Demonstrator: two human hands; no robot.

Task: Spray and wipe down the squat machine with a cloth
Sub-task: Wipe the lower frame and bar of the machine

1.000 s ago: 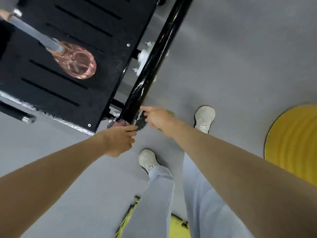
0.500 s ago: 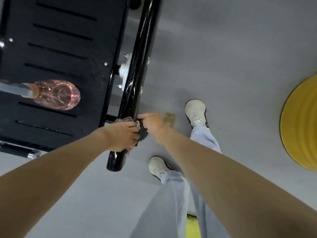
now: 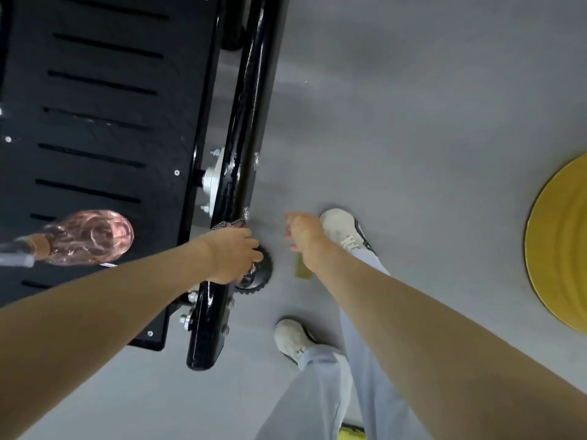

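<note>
Gripping cloth (image 3: 229, 224) against the bar (image 3: 246, 122), left hand (image 3: 230, 255) curls, right hand (image 3: 303, 236) slack; pink bottle (image 3: 92, 238) lies nearby.

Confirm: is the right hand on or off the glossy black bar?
Off: right hand beside the glossy black bar, grey floor between them.

The smooth grey floor (image 3: 428, 106) ran out on every side, matt and softly lit, with a faint darker shade ahead of the right hand (image 3: 305, 239). Well off to that hand's right sat a large round yellow object (image 3: 562, 249) with concentric ridges, cut off at the edge of view. A small olive-green strip (image 3: 301, 272) showed just behind the hand, against the floor. Far behind it, a sliver of bright yellow (image 3: 349, 435) showed.
</note>
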